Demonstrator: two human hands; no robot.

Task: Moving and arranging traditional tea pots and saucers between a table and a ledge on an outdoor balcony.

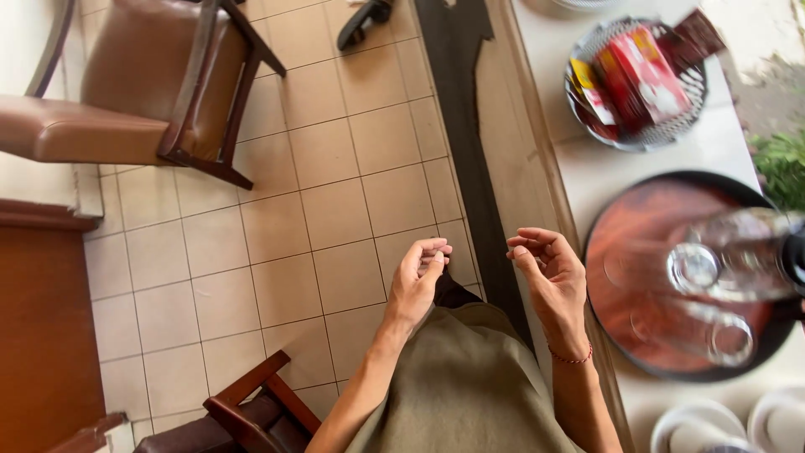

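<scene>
My left hand (pixel 419 281) is raised over the tiled floor, its fingers curled loosely inward with nothing in them. My right hand (pixel 549 277) hovers at the counter's edge, fingers bent and apart, also empty; a thin red band circles its wrist. Just right of it lies a round dark tray (pixel 612 226) with a reddish inside, holding clear glasses (pixel 721 268), one lying on its side. Neither hand touches the tray.
A white counter (pixel 604 164) runs along the right, with a wire basket (pixel 641 138) of red packets, white cups (pixel 696 424) at the bottom and green leaves (pixel 784 168). Brown padded chairs (pixel 142 92) stand upper left; another wooden chair (pixel 243 415) is near my legs.
</scene>
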